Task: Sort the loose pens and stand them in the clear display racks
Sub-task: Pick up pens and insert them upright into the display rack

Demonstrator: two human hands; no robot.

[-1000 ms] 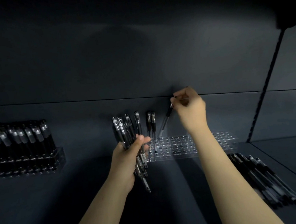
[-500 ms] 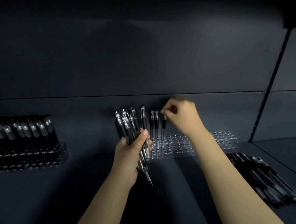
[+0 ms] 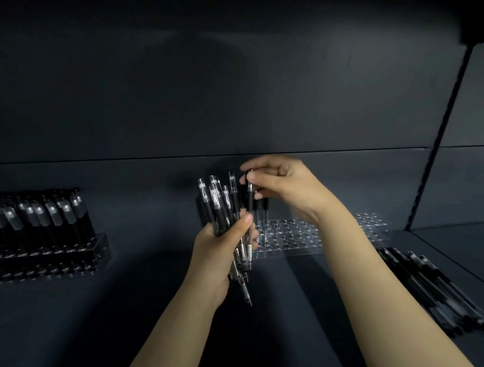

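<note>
My left hand (image 3: pixel 226 244) grips a bundle of black pens (image 3: pixel 220 206) upright, caps up, in front of the left end of a clear display rack (image 3: pixel 294 234). My right hand (image 3: pixel 279 185) is just right of the bundle's top and pinches the cap end of one pen (image 3: pixel 250 196) from the bundle. A few pens (image 3: pixel 264 208) stand in the rack's left holes, partly hidden behind my hands. Most of the rack's holes hold nothing.
A second rack (image 3: pixel 39 258) full of standing black pens sits at the far left. A pile of loose black pens (image 3: pixel 437 291) lies on the dark shelf at the right. A dark back wall rises behind; a slanted black post (image 3: pixel 438 132) stands right.
My right hand stood a pen in the rack's left end, let it go, then moved left to the bundle and pinched another pen. The left hand stayed put.
</note>
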